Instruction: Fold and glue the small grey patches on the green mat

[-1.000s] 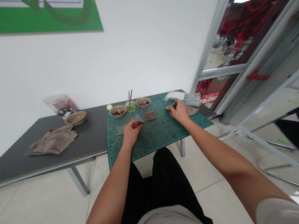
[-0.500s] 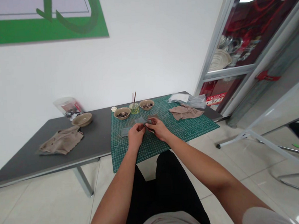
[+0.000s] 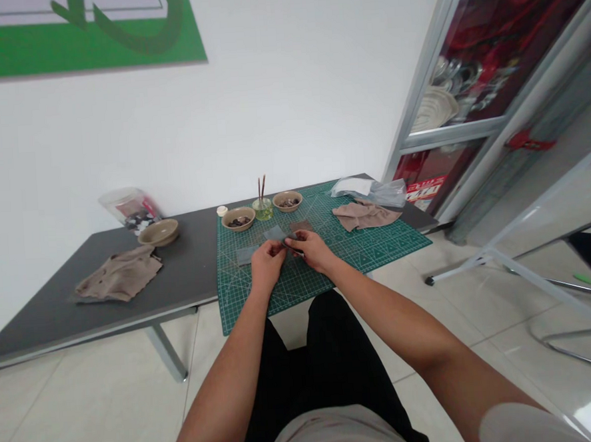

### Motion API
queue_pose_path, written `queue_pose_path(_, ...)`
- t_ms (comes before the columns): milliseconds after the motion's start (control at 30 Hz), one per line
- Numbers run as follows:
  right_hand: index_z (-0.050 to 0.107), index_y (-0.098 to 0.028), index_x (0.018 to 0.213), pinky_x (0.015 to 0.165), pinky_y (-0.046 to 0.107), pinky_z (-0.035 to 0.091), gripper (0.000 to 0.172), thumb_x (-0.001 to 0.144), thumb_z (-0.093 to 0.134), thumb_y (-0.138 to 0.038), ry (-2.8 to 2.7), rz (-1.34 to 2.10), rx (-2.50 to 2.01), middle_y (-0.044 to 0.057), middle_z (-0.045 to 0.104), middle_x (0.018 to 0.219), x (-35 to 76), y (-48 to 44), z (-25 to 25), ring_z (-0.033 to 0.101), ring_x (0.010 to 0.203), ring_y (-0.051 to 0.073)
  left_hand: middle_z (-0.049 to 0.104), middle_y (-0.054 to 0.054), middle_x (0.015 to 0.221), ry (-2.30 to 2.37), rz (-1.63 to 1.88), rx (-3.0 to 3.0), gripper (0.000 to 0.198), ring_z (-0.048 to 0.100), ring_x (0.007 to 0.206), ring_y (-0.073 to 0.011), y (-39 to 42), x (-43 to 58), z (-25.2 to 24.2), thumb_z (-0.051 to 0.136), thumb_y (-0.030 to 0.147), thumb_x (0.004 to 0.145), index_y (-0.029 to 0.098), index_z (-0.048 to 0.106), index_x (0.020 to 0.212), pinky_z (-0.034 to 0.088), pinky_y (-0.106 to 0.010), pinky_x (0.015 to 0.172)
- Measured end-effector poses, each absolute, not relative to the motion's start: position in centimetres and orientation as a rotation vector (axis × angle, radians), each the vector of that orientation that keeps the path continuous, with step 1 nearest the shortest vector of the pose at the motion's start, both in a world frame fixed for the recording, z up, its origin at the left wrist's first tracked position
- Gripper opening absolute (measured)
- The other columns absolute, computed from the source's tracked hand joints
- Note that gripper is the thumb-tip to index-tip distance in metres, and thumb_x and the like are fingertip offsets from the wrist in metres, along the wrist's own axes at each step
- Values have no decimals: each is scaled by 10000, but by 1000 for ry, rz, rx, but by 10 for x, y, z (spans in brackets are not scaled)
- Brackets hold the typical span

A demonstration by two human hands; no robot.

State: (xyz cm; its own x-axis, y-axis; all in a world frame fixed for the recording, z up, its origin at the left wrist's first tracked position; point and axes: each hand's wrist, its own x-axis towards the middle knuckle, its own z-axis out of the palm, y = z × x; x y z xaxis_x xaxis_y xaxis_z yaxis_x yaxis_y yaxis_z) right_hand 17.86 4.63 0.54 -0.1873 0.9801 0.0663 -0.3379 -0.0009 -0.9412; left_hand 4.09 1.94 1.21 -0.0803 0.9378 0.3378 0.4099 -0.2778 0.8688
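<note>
Over the green cutting mat (image 3: 377,249), my left hand (image 3: 267,266) and my right hand (image 3: 312,249) meet with fingertips pinched together. Between them is a small dark grey piece (image 3: 289,237), largely covered by fingers; its kind cannot be made out. Just beyond my fingers a thin grey sheet (image 3: 273,233) shows; whether it touches them is unclear. Another grey sheet (image 3: 245,255) lies flat left of my left hand. A brownish sheet (image 3: 302,226) is behind my right hand.
Behind my hands stand a bowl of dark pieces (image 3: 239,220), a glass jar with sticks (image 3: 263,209) and a second bowl (image 3: 287,201). A brown cloth (image 3: 365,215) and plastic bag (image 3: 368,191) lie right; another cloth (image 3: 121,275), bowl (image 3: 159,233) and clear tub (image 3: 130,210) are left.
The view has shifted slightly, so the table sits a little higher in the picture. My hands stay together over the mat, with only slight finger movement around the small piece.
</note>
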Motion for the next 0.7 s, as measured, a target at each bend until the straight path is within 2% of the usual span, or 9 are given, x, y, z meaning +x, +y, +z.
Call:
queue_pose_path(67, 580, -182, 735, 528, 246, 350, 417, 548, 844, -444, -1161, 1473, -818, -43, 577, 621, 179, 47, 5, 482, 545, 92, 563, 31, 577, 1479, 1330, 1718, 61, 494, 577, -130, 18, 41, 12, 614, 171, 697, 184, 611, 638, 369, -249, 581)
queue_pose_path(333, 579, -182, 732, 523, 251, 347, 410, 555, 840, -444, -1168, 1449, -805, -46, 571, 610, 179, 45, 4, 470, 532, 90, 591, 28, 591, 1476, 1344, 1700, 56, 507, 578, -130, 17, 41, 13, 632, 164, 700, 184, 632, 648, 380, -247, 577)
queue_pose_path(433, 575, -186, 729, 524, 251, 348, 399, 572, 830, -450, -1118, 1432, -802, -46, 573, 616, 180, 45, 3, 475, 538, 92, 648, 11, 667, 1463, 1369, 1690, 37, 547, 621, -140, 18, 41, 12, 643, 203, 727, 183, 674, 727, 408, -254, 608)
queue_pose_path(600, 584, -182, 722, 521, 250, 339, 390, 576, 831, -446, -1123, 1487, -788, -43, 567, 619, 181, 47, 4, 463, 539, 89, 658, 5, 683, 1450, 1397, 1676, 52, 575, 635, -144, 19, 40, 10, 643, 216, 746, 185, 684, 738, 446, -267, 647)
queue_pose_path(700, 589, -171, 710, 526, 242, 344, 411, 538, 851, -437, -1014, 1500, -792, -37, 572, 641, 182, 49, 6, 475, 564, 85, 694, -17, 749, 1370, 1472, 1555, 126, 627, 680, -161, 20, 39, 9, 691, 252, 732, 177, 699, 832, 495, -287, 688)
